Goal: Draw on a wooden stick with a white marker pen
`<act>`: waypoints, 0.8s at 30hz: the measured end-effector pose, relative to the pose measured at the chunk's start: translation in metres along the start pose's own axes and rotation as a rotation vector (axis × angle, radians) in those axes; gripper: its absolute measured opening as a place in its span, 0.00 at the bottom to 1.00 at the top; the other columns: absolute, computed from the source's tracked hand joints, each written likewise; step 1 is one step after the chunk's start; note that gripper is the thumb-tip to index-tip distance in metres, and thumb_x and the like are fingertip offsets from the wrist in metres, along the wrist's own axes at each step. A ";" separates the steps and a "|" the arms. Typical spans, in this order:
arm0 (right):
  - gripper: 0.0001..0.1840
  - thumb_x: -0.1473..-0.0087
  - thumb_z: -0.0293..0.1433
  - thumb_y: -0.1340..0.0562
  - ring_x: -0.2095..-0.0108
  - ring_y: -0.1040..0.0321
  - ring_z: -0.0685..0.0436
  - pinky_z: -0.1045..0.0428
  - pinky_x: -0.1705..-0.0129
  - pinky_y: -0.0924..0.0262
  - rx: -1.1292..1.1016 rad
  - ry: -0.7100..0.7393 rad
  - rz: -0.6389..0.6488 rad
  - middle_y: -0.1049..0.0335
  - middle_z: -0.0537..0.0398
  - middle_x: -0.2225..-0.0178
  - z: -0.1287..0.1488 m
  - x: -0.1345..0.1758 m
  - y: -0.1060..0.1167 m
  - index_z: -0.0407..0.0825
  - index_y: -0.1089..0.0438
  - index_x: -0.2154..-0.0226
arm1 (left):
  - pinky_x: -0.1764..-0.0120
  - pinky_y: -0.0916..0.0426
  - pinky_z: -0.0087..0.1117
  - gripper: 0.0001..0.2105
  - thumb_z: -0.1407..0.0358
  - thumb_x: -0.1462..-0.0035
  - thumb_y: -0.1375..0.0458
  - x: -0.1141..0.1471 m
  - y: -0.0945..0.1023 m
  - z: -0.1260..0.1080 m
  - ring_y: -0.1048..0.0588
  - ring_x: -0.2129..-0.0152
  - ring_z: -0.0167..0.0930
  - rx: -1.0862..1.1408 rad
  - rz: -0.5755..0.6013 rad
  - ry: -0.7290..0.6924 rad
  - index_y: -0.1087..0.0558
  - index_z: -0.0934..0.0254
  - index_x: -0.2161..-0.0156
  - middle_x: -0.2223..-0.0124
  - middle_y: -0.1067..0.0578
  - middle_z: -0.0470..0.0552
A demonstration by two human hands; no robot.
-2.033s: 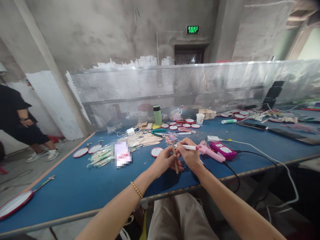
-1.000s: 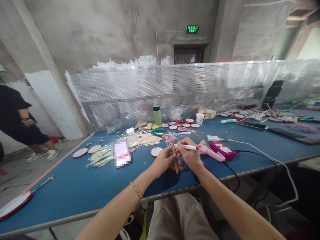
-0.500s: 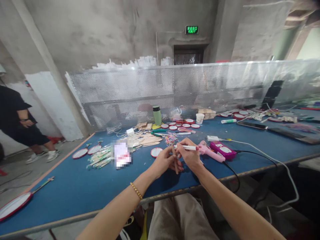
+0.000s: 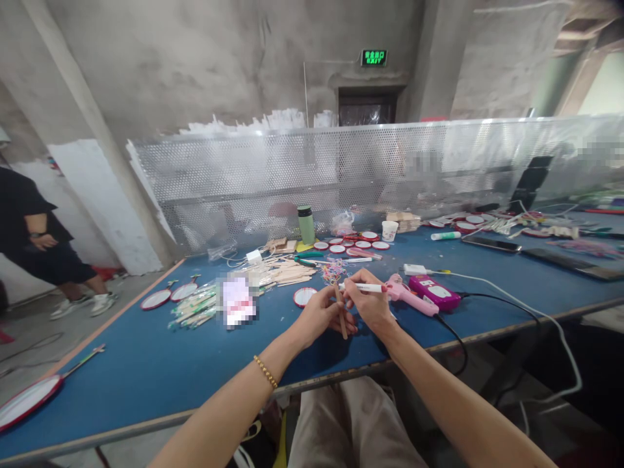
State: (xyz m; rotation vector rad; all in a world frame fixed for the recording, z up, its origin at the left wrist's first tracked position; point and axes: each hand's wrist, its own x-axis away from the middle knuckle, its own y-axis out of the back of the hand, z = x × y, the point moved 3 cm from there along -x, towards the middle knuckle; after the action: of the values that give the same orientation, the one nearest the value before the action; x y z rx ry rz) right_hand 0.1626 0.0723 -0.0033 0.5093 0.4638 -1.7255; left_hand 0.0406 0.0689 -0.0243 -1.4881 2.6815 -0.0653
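By the left edge of the blue surface (image 4: 185, 364), toward the front, lies a round paddle (image 4: 32, 402), its handle pointing inward. Two smaller paddles (image 4: 156, 299) lie farther back near the same edge. A wide stretch of surface runs along the front edge between the large paddle and the left forearm (image 4: 229, 406). Farther back come green-tipped sticks (image 4: 197, 309), a blurred packet (image 4: 238, 302) and loose wooden sticks (image 4: 290, 272). A white disc (image 4: 303, 297) lies just beside the left hand (image 4: 322, 312), which pinches a brown stick (image 4: 344, 326), tilted, near the front edge. The right hand (image 4: 369, 305) pinches a white pen (image 4: 365, 288), tip at the stick's upper end; whether they touch cannot be told. A strip of surface separates both hands from the front edge. Just right lie a pink glue gun (image 4: 412, 298) and a purple box (image 4: 433, 292); the gun's black cord (image 4: 451, 329) crosses the front edge.
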 end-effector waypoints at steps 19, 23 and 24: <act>0.14 0.51 0.41 0.37 0.88 0.37 0.52 0.57 0.86 0.41 -0.023 -0.004 0.006 0.33 0.61 0.85 -0.003 0.000 0.000 0.50 0.38 0.78 | 0.75 0.27 0.33 0.16 0.57 0.49 0.40 -0.001 0.000 0.001 0.22 0.79 0.34 -0.006 0.000 -0.005 0.39 0.62 0.62 0.76 0.25 0.46; 0.15 0.51 0.41 0.37 0.87 0.36 0.51 0.57 0.85 0.41 -0.007 0.010 0.017 0.33 0.61 0.84 -0.003 0.000 0.000 0.50 0.37 0.78 | 0.74 0.26 0.34 0.16 0.56 0.49 0.40 -0.001 0.000 0.001 0.21 0.79 0.34 -0.002 0.009 -0.015 0.40 0.62 0.62 0.76 0.24 0.47; 0.15 0.50 0.42 0.37 0.87 0.36 0.51 0.57 0.85 0.41 0.000 0.011 0.023 0.33 0.61 0.84 -0.004 0.000 -0.001 0.50 0.37 0.78 | 0.75 0.27 0.34 0.16 0.56 0.49 0.40 -0.001 0.000 0.001 0.22 0.79 0.34 -0.002 0.008 -0.017 0.40 0.62 0.63 0.76 0.24 0.47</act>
State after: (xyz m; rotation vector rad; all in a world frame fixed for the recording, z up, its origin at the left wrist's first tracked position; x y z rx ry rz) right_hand 0.1624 0.0746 -0.0061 0.5224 0.4634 -1.7013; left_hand 0.0410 0.0696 -0.0254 -1.4718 2.6751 -0.0490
